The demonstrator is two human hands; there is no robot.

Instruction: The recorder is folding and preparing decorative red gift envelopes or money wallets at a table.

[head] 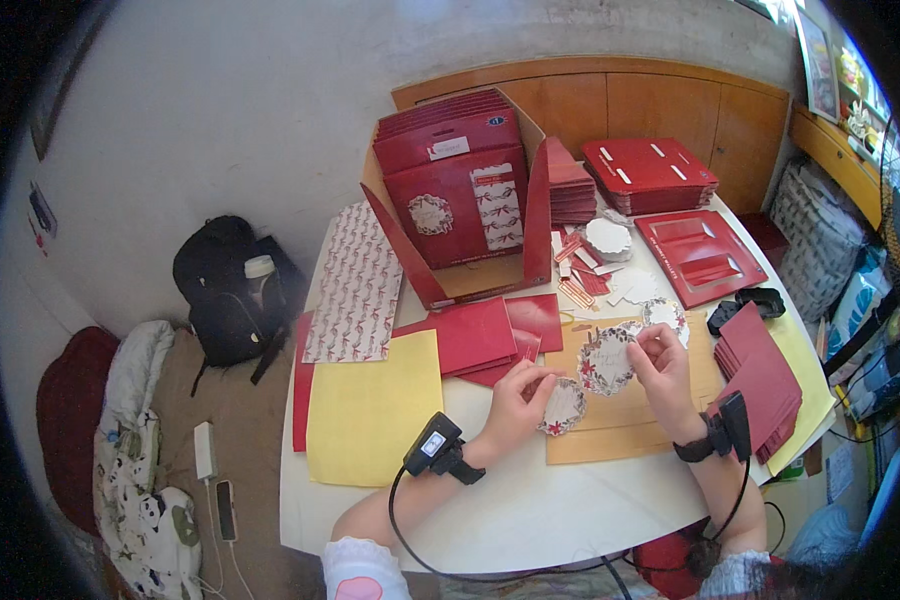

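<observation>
Between the thumb and fingers of my left hand (516, 405) is a round scalloped paper tag (566, 409) printed with a wreath. My right hand (666, 382) pinches the right edge of a larger wreath-printed tag (606, 364), just above and right of the first. Both tags are over a kraft paper envelope (607, 444) on the white table (510, 525). Beyond my right fingers lies a further wreath tag (673, 313), partly hidden. Each wrist carries a strapped black device with a cable.
A red display box (532, 225) of packaged sets stands at the back. Red envelopes (469, 337), yellow paper (375, 420) and patterned paper (356, 285) lie left. At right are maroon envelopes (765, 382), a red tray (701, 255), a red stack (652, 165) and loose labels (581, 270).
</observation>
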